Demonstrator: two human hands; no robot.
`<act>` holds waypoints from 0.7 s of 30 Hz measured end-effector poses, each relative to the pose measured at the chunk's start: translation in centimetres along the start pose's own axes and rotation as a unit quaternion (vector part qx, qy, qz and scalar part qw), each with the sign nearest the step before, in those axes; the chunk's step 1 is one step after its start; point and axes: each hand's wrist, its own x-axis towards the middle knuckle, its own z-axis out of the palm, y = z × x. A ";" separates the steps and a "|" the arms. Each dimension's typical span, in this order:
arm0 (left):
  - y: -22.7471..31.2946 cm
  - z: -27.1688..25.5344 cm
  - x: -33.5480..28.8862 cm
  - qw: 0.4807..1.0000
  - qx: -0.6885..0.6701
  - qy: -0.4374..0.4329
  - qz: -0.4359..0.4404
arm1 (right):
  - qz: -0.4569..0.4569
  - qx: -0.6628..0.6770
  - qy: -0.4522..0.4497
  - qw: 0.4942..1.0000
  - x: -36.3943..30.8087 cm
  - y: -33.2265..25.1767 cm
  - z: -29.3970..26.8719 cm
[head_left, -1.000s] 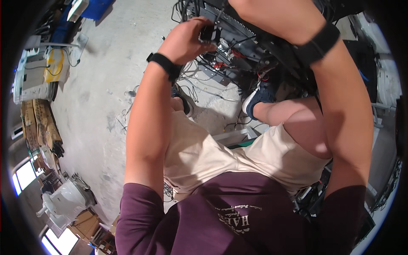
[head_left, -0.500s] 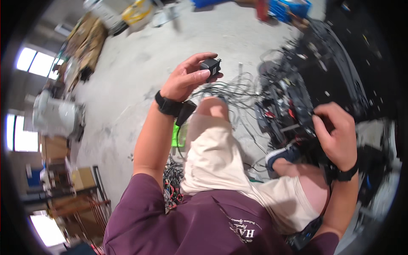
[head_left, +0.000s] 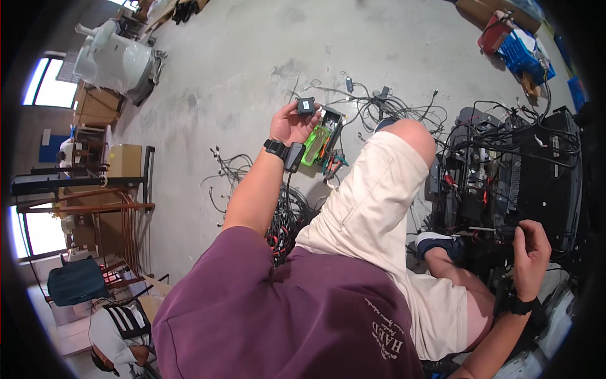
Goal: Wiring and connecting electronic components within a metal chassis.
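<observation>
My left hand [head_left: 294,126] is raised over the floor, its thumb and fingers closed round a small black box [head_left: 305,106] with a white label. Just beyond and below it lie a bright green open case [head_left: 314,146] and pliers [head_left: 333,165] with teal and red handles. My right hand [head_left: 531,256] is off to the right, beside a large dark machine part [head_left: 548,183] draped in cables. A screwdriver [head_left: 483,228], with a thin light shaft and dark handle, points left from its fingertips; the grip is partly hidden in the dark background.
Bundled black cables [head_left: 290,211] lie left of my bent leg, and loose cables [head_left: 404,108] spread beyond the knee. A blue crate [head_left: 527,57] stands far right. On the left are a wrapped white scooter [head_left: 117,60], metal racks [head_left: 95,183] and another person [head_left: 120,335].
The view has swung, and the floor things appear shifted. My left hand still holds the black box, its label now facing up. My right hand keeps the screwdriver and appears lower.
</observation>
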 end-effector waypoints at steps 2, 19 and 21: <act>-0.3 -3.1 -0.2 1.000 0.005 0.009 -0.005 | 0.005 0.000 -0.011 1.000 0.1 -0.2 0.4; -1.7 9.9 1.1 0.984 0.171 -0.033 0.036 | 0.061 0.189 -0.011 0.980 0.1 -1.2 -0.5; -3.0 15.5 1.8 0.983 0.159 -0.091 0.022 | 0.039 0.252 0.014 0.967 -0.1 -1.5 -0.8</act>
